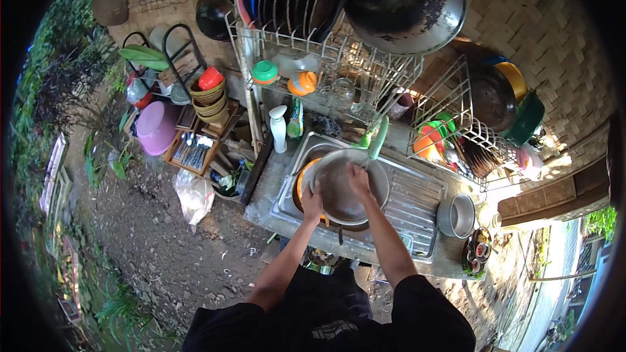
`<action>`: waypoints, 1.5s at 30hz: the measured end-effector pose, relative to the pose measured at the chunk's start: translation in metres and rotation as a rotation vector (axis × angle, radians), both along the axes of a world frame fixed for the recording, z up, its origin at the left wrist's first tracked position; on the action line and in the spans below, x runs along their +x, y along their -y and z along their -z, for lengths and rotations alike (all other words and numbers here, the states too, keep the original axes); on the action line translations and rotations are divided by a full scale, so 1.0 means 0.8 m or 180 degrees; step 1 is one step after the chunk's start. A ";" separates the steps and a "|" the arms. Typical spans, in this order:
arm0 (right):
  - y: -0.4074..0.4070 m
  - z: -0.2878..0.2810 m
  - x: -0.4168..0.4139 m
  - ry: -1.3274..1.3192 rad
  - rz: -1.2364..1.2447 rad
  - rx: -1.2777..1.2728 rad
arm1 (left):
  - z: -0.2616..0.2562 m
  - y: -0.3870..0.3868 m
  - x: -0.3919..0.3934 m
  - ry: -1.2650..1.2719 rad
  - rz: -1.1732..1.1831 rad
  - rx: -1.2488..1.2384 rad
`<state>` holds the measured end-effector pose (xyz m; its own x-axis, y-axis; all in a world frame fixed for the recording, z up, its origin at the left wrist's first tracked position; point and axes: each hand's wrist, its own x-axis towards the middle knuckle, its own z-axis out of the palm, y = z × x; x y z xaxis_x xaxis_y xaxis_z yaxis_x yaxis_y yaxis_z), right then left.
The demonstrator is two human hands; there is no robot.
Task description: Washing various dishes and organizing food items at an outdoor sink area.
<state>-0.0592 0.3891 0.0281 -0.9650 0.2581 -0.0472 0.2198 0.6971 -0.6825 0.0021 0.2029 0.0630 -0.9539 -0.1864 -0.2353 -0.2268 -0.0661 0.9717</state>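
A wide round metal pan (337, 205) lies tilted over the basin of a steel sink (288, 200). My left hand (312, 201) grips its left rim, thumb towards the inside. Inside the pan, near its upper right, is my right hand (359, 180) with bent fingers; whether it holds a scrubber cannot be told. Beneath the pan an orange rim (304, 181) shows in the basin. A green sleeve or hose (379, 139) on the tap hangs just above the pan's far edge.
Right of the basin is a ribbed drainboard (415, 205), with a metal pot (456, 215) beyond it. A white pump bottle (278, 129) stands behind the sink's left. Wire dish racks (313, 46) hold glasses and pans above. A cutlery tray (193, 151) and pink tub (156, 127) are at left.
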 end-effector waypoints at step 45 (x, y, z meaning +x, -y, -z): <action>-0.011 -0.102 0.121 -0.0870 0.0904 0.1878 | 0.020 -0.032 -0.048 0.0225 -0.0678 0.0758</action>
